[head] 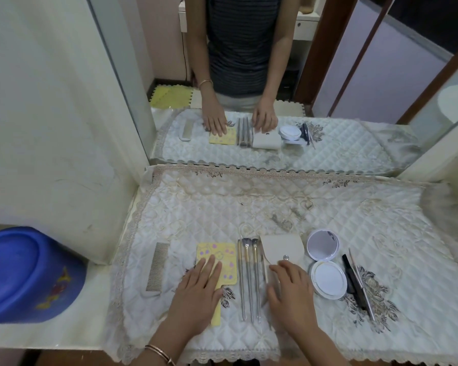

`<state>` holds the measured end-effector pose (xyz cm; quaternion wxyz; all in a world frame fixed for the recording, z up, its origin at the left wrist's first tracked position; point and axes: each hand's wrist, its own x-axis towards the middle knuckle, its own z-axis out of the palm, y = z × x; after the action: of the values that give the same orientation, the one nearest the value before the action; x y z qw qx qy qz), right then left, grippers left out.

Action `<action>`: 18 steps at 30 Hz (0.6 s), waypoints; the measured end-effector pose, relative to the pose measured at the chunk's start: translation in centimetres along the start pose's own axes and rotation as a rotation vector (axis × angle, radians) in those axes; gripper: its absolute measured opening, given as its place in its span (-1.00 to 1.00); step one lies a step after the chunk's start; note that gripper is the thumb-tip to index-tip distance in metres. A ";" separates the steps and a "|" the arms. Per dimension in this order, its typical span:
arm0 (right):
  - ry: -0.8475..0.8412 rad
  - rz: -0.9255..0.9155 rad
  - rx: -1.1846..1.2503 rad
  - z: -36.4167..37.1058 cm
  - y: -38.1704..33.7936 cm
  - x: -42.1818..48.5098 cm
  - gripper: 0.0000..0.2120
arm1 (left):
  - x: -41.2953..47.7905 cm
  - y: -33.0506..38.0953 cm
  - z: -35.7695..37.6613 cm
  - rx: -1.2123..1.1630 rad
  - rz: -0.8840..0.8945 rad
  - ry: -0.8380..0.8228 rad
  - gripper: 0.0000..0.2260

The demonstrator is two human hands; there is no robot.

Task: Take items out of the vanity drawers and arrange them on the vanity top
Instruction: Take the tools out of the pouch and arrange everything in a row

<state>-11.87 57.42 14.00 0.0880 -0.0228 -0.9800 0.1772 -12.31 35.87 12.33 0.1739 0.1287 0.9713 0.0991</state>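
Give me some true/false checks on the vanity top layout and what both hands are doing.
1. The comb lies left of the yellow paddle. True.
2. The left hand grips a brush. False: it rests flat on the yellow paddle.
3. The round compact is closed. False: it lies open, lid folded back.
4. The brushes lie between the yellow paddle and the beige pouch. True.
5. The right hand touches the beige pouch. True.

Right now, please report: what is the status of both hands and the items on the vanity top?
Left hand flat on yellow mirror. Right hand rests on beige pouch. Brushes lie between, untouched. Comb, compact off to the sides.
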 end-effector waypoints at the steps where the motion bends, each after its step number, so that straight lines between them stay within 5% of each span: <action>1: -0.001 -0.002 -0.005 0.0 0.1 0.0 -0.65 | 0.1 0.2 0.1 -0.009 -0.018 0.007 -0.50; 10: -0.013 -0.041 -0.017 0.4 0.9 -0.1 -0.65 | -0.7 -0.3 0.1 -0.060 -0.082 0.178 -0.50; 15: -0.002 -0.022 -0.006 0.7 0.8 -0.3 -0.63 | -1.3 -4.9 -0.3 -0.160 -0.264 0.414 -0.06; 18: -0.009 0.005 -0.003 0.8 0.5 -0.3 -0.61 | -1.2 -6.0 0.1 -0.095 -0.259 0.420 -0.10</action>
<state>-11.66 57.55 13.08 0.0833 -0.0247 -0.9805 0.1762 -12.49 29.83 11.13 -0.0147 -0.0286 0.9888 0.1460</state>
